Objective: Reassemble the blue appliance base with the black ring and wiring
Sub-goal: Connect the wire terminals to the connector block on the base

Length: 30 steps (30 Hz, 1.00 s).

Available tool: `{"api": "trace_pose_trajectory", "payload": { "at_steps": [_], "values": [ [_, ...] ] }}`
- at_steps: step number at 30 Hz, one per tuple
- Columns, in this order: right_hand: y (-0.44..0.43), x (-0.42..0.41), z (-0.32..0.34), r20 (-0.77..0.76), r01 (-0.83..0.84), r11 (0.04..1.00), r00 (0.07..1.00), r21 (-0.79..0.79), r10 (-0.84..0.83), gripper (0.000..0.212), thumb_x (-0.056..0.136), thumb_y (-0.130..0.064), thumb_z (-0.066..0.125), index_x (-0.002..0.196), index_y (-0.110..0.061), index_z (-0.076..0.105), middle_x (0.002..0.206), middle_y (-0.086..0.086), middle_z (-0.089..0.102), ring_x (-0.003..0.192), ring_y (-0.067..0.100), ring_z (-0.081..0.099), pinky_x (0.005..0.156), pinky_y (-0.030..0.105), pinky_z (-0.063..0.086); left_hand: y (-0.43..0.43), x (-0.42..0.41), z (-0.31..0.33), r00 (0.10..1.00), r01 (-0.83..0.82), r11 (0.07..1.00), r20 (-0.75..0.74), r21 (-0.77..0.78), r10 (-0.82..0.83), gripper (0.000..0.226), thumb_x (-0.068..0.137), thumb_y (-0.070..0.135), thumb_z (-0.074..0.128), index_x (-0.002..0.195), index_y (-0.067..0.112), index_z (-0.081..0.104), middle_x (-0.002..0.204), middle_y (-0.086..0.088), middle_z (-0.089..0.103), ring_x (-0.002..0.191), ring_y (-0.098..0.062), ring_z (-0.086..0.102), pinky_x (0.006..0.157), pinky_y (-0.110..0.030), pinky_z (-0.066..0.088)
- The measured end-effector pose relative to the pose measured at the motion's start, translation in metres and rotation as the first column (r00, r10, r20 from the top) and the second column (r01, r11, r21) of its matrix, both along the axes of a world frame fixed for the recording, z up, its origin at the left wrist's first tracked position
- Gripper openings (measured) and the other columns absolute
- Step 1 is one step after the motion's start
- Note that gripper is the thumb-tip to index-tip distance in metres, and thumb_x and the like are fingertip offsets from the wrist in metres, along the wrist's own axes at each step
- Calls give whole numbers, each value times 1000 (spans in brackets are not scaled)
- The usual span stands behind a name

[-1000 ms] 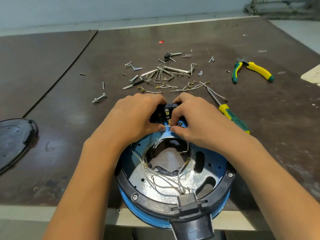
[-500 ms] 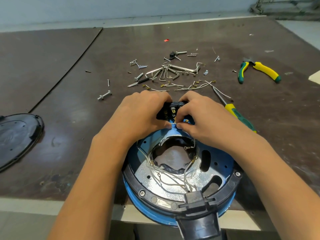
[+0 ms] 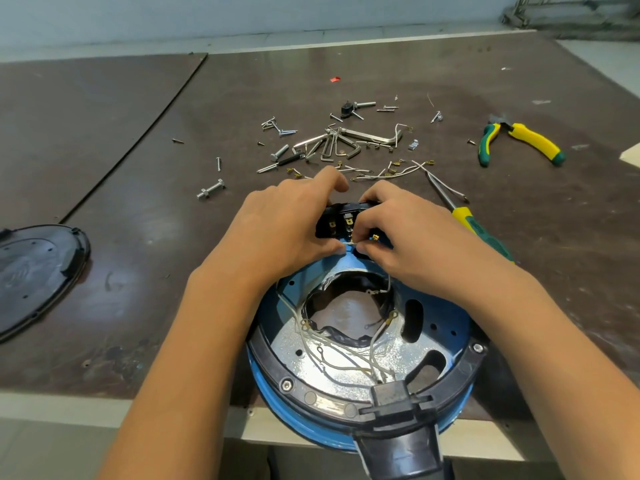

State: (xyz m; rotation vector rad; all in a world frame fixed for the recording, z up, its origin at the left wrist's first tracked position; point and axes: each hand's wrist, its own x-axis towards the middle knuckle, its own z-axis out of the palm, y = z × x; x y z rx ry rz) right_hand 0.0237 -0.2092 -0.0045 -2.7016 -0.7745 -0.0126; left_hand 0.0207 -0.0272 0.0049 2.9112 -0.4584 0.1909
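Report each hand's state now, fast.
Left hand: closed, gripping the black terminal block.
Right hand: closed, pinching a white wire at that block.

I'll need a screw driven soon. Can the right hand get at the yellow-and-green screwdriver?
Probably yes. The screwdriver lies on the table just beside the right hand, nothing on it. That hand is pinching a wire at the black connector block, so it must let go first.

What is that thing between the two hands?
In the head view, a black block with brass tabs, gripped by the left hand; the right hand pinches a white wire there.
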Motion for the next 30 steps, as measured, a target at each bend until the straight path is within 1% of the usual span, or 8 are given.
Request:
{"api": "trace_pose_trajectory", "payload": {
  "at_steps": [3,6,9,11,13,18,24,30],
  "values": [
    [0,1,1,-3,23,1000,1000,13,-23,9,93,-30,64,91,-27,72,122,-5,52,97,17,54,73,29,39,0,-4,0,998,27,999,51,-26,-25,68,71,52,80,121,35,38,124,14,54,106,-18,61,78,-45,54],
    [1,2,4,-14,50,998,999,44,-49,10,90,-27,67,88,-24,76,127,-3,56,108,20,58,87,35,51,2,-8,3,988,102,993,124,-61,-94,47,71,50,80,101,36,47,124,12,44,102,-14,55,70,-43,54],
    [2,3,6,-28,59,998,998,35,-58,9,90,-28,68,93,-25,76,134,-1,54,116,23,57,95,38,50,-1,-9,5,991,128,990,57,-61,-124,20,75,44,81,84,37,65,138,9,42,124,-15,48,79,-47,53],
    [1,4,6,-38,64,998,997,22,-63,10,90,-28,69,96,-26,76,138,0,53,119,25,56,98,40,50,-4,-8,3,994,109,994,-16,13,-109,11,78,41,79,86,37,73,149,9,36,131,-17,44,83,-48,53],
    [1,5,4,-26,55,998,998,25,-55,14,89,-26,69,101,-27,76,141,2,53,123,26,55,99,41,49,-5,-7,1,994,103,994,-52,28,-101,9,81,37,77,90,37,75,152,10,34,132,-18,44,84,-49,53],
    [0,3,2,-15,11,1000,1000,-13,-11,26,89,-23,68,113,-30,74,147,2,47,127,28,51,99,44,49,-3,-4,-3,989,108,990,-87,-92,-117,8,82,27,77,87,33,78,138,6,44,120,-18,52,84,-47,53],
    [-1,2,1,-2,17,1000,1000,7,-17,24,86,-26,73,108,-33,76,140,-2,49,118,26,54,86,36,50,-3,-4,-3,987,96,977,-109,-189,-118,3,79,26,79,77,28,78,127,3,48,111,-18,53,86,-44,53],
    [-2,2,3,-13,18,1000,1000,23,-17,27,83,-19,72,104,-37,75,133,-4,51,114,26,55,86,42,51,-4,-4,-2,985,109,974,-109,-199,-133,5,78,27,82,82,26,79,127,2,49,110,-18,55,87,-42,53]
  ]
}}
